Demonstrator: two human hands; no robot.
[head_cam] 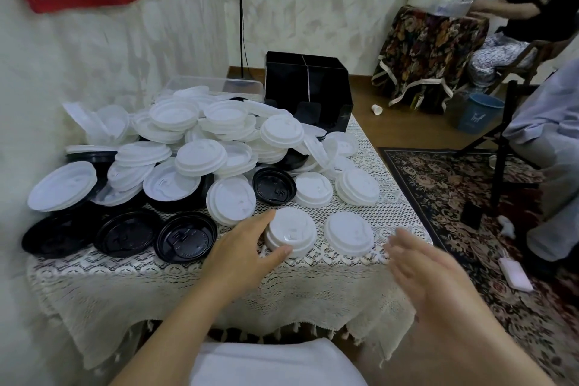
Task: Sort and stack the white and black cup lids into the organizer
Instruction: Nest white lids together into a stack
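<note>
A big heap of white cup lids (200,147) covers the middle and back of the table, with black lids (186,236) lying along its front left. My left hand (247,244) grips a short stack of white lids (293,230) near the front, thumb and fingers round its edge. A single white lid (349,233) lies just right of that stack. My right hand (419,263) hovers beside it with fingers spread, holding nothing, and looks blurred. The black organizer (308,88) stands at the back right of the table.
A lace cloth (219,285) covers the small table. A clear plastic tub (216,84) sits behind the heap. Right of the table are a patterned rug (454,191), a blue bin (479,113), chairs and two seated people.
</note>
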